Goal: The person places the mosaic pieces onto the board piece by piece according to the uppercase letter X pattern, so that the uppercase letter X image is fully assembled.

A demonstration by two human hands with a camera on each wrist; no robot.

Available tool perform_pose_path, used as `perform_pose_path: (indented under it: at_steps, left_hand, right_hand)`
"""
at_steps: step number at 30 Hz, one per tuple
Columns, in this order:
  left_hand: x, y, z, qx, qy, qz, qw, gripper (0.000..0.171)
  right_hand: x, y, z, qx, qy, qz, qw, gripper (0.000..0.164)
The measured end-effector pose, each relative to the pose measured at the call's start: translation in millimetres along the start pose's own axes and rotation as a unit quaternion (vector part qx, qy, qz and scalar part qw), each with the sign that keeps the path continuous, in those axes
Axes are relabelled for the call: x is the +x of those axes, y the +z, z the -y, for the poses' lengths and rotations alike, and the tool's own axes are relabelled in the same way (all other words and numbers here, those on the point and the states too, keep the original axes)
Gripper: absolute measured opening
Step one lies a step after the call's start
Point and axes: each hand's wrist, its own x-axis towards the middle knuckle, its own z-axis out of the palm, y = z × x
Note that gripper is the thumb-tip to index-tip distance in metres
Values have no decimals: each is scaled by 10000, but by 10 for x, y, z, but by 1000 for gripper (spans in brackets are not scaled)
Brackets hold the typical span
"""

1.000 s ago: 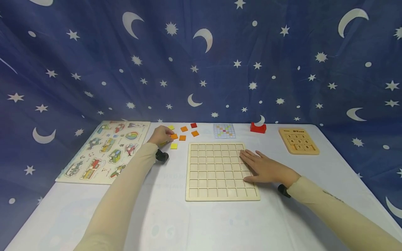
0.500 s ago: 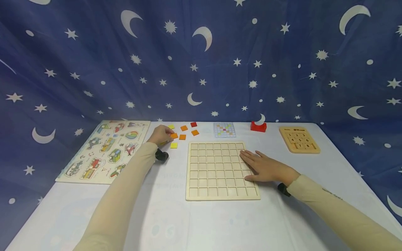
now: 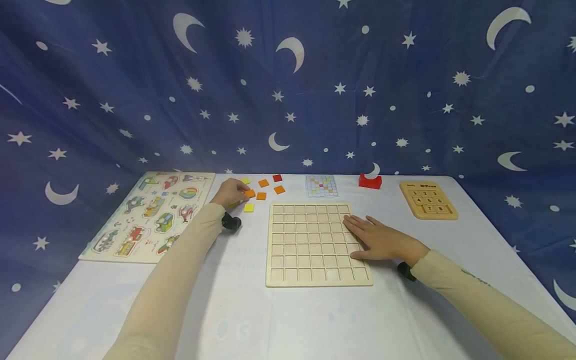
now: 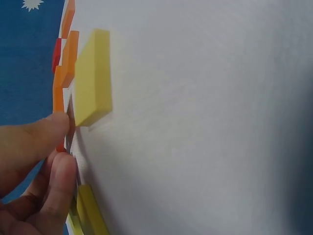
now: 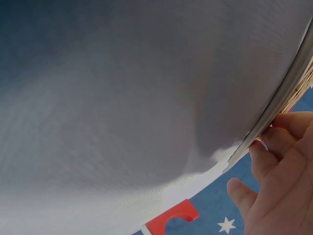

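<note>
In the head view, my left hand (image 3: 231,193) is at the group of small square tiles at the back left. Its thumb and fingertips pinch an orange tile (image 3: 249,194), partly hidden by the fingers in the left wrist view. A yellow tile (image 4: 93,78) stands close beside the fingertips, and another yellow tile (image 4: 92,210) shows below the hand. Fingers spread and nearly straight, my right hand (image 3: 382,241) rests on the right edge of a pale wooden grid board (image 3: 275,280). The board's grid cells hold no coloured tiles.
Further tiles include a red tile (image 3: 277,178) and an orange tile (image 3: 279,189). Behind the board lies a printed grid card (image 3: 321,186), with a red block (image 3: 370,182) to its right. A wooden number puzzle (image 3: 427,201) sits far right; a picture puzzle board (image 3: 153,215) lies left.
The head view has shifted very slightly. Both hands and the tiles stay practically where they were.
</note>
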Motion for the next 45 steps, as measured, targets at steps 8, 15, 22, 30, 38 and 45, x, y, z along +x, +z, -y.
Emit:
perform_pose_path:
  at_steps: [8, 15, 22, 30, 38, 45]
  left_hand:
    - [-7, -24, 29, 9, 180, 46, 9998, 33]
    - [-67, -37, 15, -374, 641, 252, 9969, 34]
    - [-109, 51, -73, -716, 909, 455, 9922, 35]
    - [-242, 176, -283, -1012, 1115, 749, 9858, 33]
    - [-304, 367, -431, -945, 1466, 1129, 9782, 29]
    - [-322, 517, -505, -746, 1671, 1335, 9740, 31]
  right_hand:
    - [5, 27, -15, 47, 28, 37, 10000, 92]
    - [-7, 41, -21, 23, 57, 20, 10000, 92]
    - [-10, 44, -16, 33, 29, 3, 10000, 92]
    - [-10, 36, -13, 52, 40, 11, 10000, 92]
    - [-6, 31, -13, 36, 42, 2, 10000, 92]
    - [1, 29, -11, 53, 20, -45, 10000, 91]
